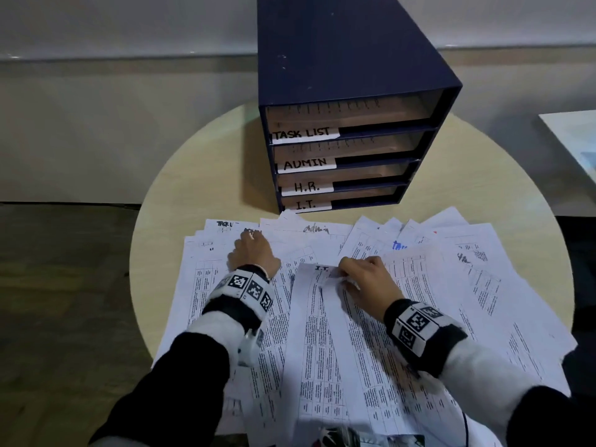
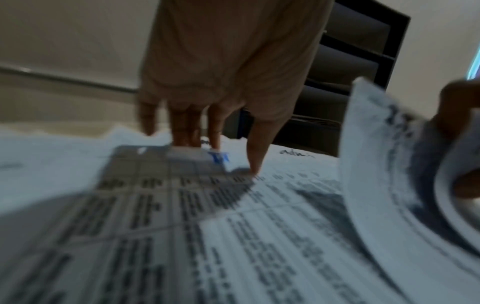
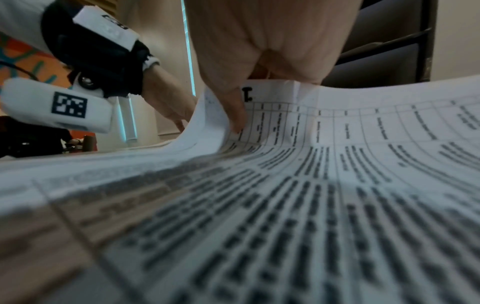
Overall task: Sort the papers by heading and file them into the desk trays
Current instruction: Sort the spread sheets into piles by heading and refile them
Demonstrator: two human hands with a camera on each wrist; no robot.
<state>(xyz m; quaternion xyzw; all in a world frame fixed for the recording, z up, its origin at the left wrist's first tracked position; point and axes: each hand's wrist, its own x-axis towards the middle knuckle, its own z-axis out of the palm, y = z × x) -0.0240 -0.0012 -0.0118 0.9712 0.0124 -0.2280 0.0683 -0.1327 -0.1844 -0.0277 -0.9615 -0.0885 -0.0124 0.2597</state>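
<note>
A dark blue four-tier desk tray unit [image 1: 348, 101] stands at the far side of a round pale wooden table [image 1: 180, 188], its open slots facing the person. White labels on the tiers read, top to bottom, TASK LIST [image 1: 304, 134], ADMIN [image 1: 305, 163], H.R. [image 1: 307, 187] and I.T. [image 1: 308, 205].

In front of the tray unit, a loose fan of white printed sheets [image 1: 467, 285] covers the near half of the table, their long axes running roughly from the person toward the unit, handwritten headings at the far ends. One heading nearest the unit reads "admin" [image 1: 317, 229].

The right hand [image 1: 367, 279] pinches the top edge of a white sheet headed "I.T." [image 1: 309, 333] in front of the tray unit and slightly right of its left corner; in the right wrist view the thumb [image 3: 233, 111] presses on the printed face while the other fingers curl behind the lifted, upward-curving edge. This sheet's long axis points toward the unit, heading end farthest from the person.

The left hand [image 1: 253, 253] lies left of the I.T. sheet, fingers [image 2: 255, 148] extended and slightly spread, tips pressing down on the flat papers near a blue-inked heading [image 2: 219, 158].
</note>
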